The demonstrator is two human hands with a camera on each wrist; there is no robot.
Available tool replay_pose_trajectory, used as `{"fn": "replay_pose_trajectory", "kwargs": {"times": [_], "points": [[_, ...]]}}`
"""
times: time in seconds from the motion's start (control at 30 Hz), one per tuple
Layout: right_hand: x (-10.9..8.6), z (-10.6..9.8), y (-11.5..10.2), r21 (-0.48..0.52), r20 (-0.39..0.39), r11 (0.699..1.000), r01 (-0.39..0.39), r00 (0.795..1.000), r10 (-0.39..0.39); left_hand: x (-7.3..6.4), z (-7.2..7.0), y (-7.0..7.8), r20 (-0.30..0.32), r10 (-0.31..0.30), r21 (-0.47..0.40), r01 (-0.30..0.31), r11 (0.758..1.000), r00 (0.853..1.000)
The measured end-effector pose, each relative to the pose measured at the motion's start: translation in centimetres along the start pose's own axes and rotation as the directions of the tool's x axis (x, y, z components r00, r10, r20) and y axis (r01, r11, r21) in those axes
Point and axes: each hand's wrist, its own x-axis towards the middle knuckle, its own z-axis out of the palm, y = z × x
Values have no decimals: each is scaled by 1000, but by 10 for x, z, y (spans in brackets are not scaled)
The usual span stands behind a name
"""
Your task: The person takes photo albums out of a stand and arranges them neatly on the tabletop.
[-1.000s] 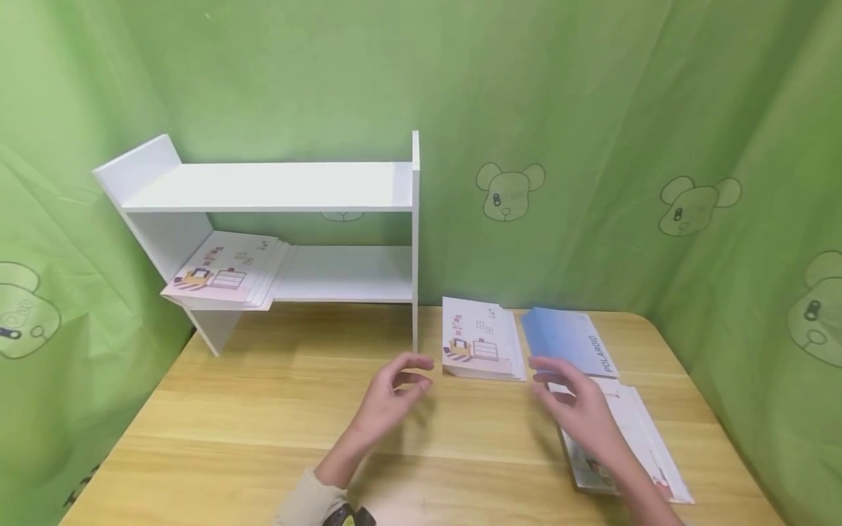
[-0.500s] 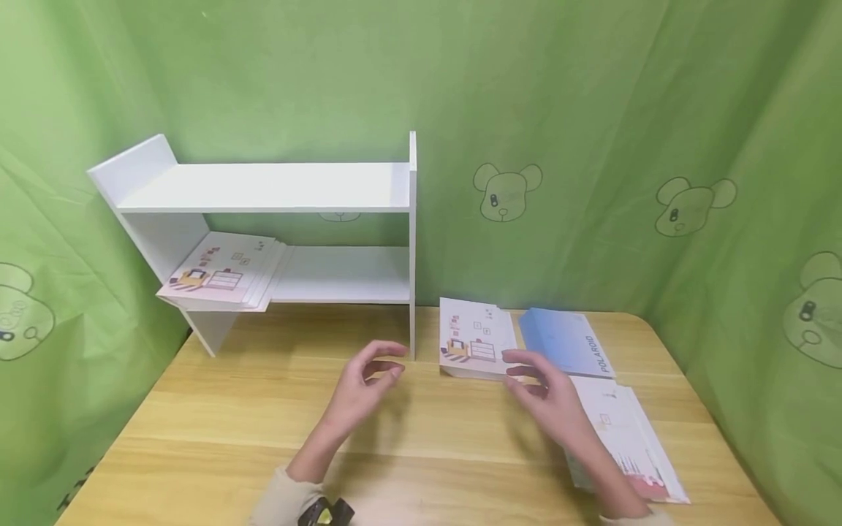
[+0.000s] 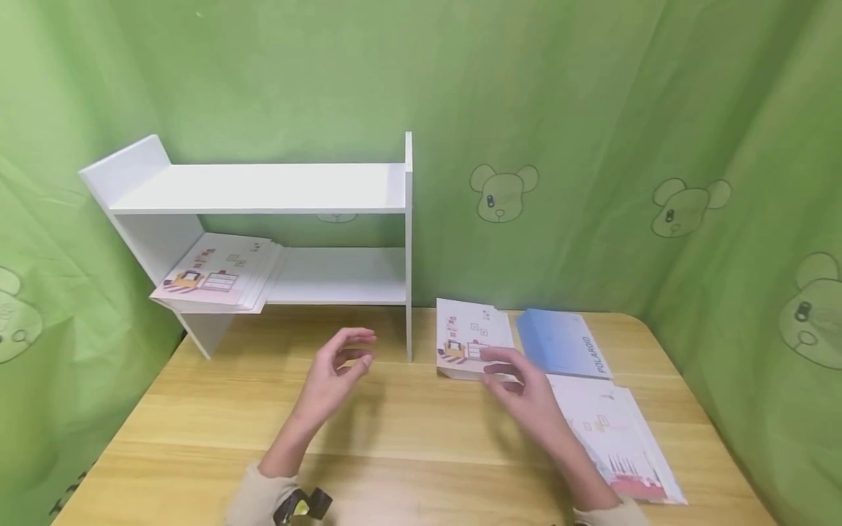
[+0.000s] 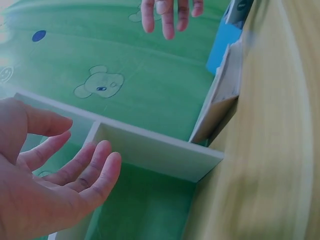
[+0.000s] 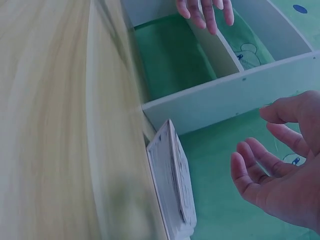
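Over the wooden table, my left hand (image 3: 331, 376) hovers in front of the white shelf (image 3: 335, 276), fingers loosely bent and nothing between them. My right hand (image 3: 529, 398) is likewise without anything in its grasp; in the head view its fingertips overlap the near right corner of a stack of illustrated booklets (image 3: 463, 329). In the right wrist view that stack (image 5: 172, 185) lies beyond the fingers, apart from them. Another stack of booklets (image 3: 220, 270) with the same cover rests on the shelf's lower board at its left end, its front edge jutting out.
Right of the near stack lies a blue stack marked POLAROID (image 3: 566, 343). In front of it is a pile of larger printed booklets (image 3: 618, 446), partly behind my right forearm. A green curtain (image 3: 579, 95) with bear faces hangs behind the table (image 3: 408, 453).
Both hands have moved left over the table, the right one from beside the blue stack to the illustrated stack. The view has shifted slightly to the right. Booklets and shelf stay in place.
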Motion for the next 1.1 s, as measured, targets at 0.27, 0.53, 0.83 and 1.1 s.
{"fn": "replay_pose_trajectory", "kwargs": {"times": [0.27, 0.53, 0.83, 1.1], "points": [[10, 19, -6, 46, 18, 999, -11, 1000, 10, -1, -10, 5, -10, 13, 16, -12, 1000, 1000], [20, 33, -14, 74, 36, 997, 34, 999, -37, -1, -20, 8, -29, 29, 74, -27, 997, 999], [29, 50, -25, 96, 37, 995, 36, 999, -40, -1, -39, 14, -50, 66, 96, -61, 994, 997], [28, 56, -56, 105, 36, 994, 34, 999, -38, -2, -57, 20, -90, 126, 118, -115, 986, 988]]}}
